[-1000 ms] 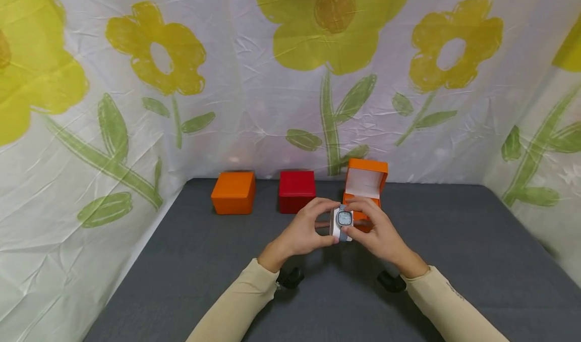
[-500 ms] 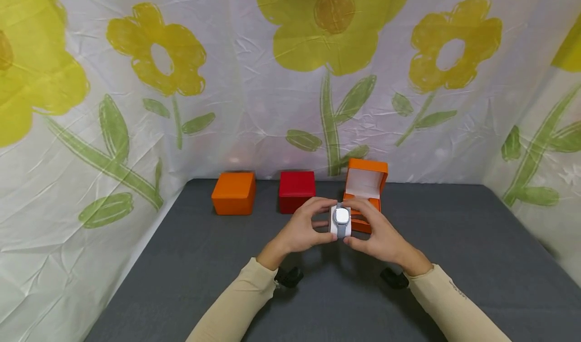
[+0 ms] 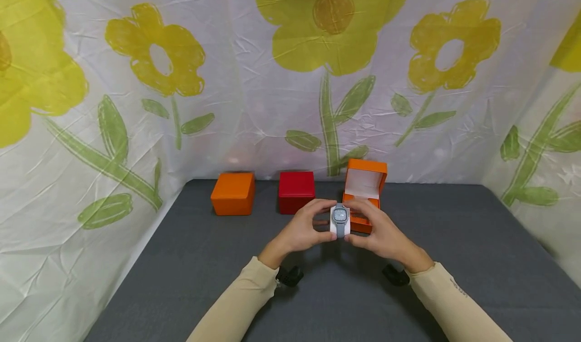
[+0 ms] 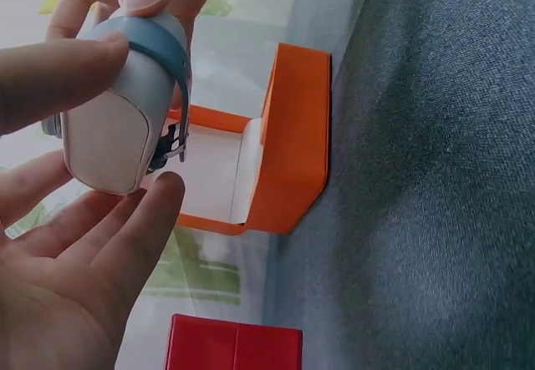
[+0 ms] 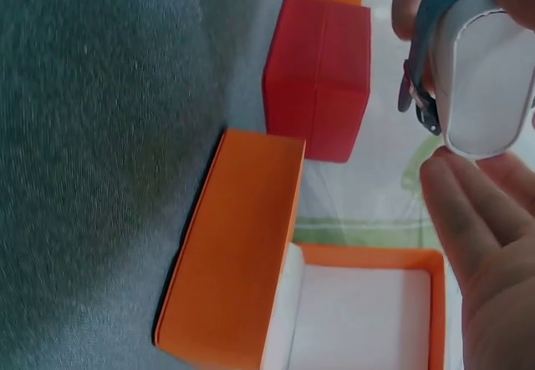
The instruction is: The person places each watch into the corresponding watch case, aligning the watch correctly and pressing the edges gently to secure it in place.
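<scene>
In the head view, a wristwatch [image 3: 340, 215] with a grey-blue strap sits around a white watch cushion [image 3: 333, 228], its face toward me. My left hand [image 3: 297, 229] grips the cushion's left end, thumb low and fingers at the top. From the other side, my right hand [image 3: 385, 234] holds the right end in the same way. Both hands keep it raised above the table. The left wrist view shows the cushion's pale flat end [image 4: 109, 136] and the strap's dark buckle [image 4: 170, 143] hanging at the underside. Strap [image 5: 435, 11] and cushion [image 5: 489, 86] also show in the right wrist view.
Behind the hands stands an orange box [image 3: 366, 166] with its lid raised and white lining showing. To its left are a closed red box [image 3: 296, 193] and a closed orange box [image 3: 233, 195]. A flowered white curtain [image 3: 254, 130] backs the dark grey table [image 3: 190, 281].
The watch and cushion have shifted slightly left and turned straighter. My right thumb has moved from beside the watch face down to the cushion's lower edge. The boxes have not moved.
</scene>
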Motion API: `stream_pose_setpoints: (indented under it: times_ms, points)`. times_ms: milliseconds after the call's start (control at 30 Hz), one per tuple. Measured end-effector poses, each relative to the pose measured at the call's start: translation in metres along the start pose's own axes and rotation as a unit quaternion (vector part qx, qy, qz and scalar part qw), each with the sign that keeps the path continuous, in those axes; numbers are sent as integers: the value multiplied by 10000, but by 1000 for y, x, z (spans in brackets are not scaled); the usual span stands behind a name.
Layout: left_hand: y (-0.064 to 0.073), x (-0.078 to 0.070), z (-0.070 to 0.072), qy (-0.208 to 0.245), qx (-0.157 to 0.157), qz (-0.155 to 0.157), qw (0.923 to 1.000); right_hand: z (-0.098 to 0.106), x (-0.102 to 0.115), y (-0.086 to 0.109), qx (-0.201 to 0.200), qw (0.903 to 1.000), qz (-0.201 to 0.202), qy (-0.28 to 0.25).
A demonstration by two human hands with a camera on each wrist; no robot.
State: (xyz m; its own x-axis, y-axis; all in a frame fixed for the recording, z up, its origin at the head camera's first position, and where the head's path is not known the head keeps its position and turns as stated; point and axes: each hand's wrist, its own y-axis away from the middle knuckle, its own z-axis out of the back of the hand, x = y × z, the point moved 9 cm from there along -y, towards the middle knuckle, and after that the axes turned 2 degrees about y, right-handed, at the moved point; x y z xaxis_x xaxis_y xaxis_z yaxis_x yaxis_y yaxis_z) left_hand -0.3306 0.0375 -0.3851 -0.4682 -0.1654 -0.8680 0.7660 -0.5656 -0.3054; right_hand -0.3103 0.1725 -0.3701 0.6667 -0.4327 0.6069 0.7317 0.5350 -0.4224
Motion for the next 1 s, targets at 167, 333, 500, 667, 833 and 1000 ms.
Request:
stream_pose_setpoints:
  times_ms: [167, 333, 500, 667, 833, 1000]
  points:
    - [-10, 6, -4, -209, 24, 77, 9997, 6, -9, 0, -107, 9997, -69, 184]
    - [-24, 12, -10, -580, 146, 143, 9981, 10, -22, 2, -88, 9998, -184, -19]
    - [-40, 17, -17, -1010, 322, 251, 9940, 16, -40, 4, -122, 9991, -415, -10]
    - [-56, 28, -25, -1383, 468, 450, 9883, 20, -54, 6, -70, 9975, -703, -98]
    - [-66, 36, -28, -1679, 534, 616, 9824, 23, -67, 8, -3, 9956, -938, 20]
    - [-75, 44, -35, -1845, 582, 703, 9786, 25, -78, 11, -61, 9923, -1172, 395]
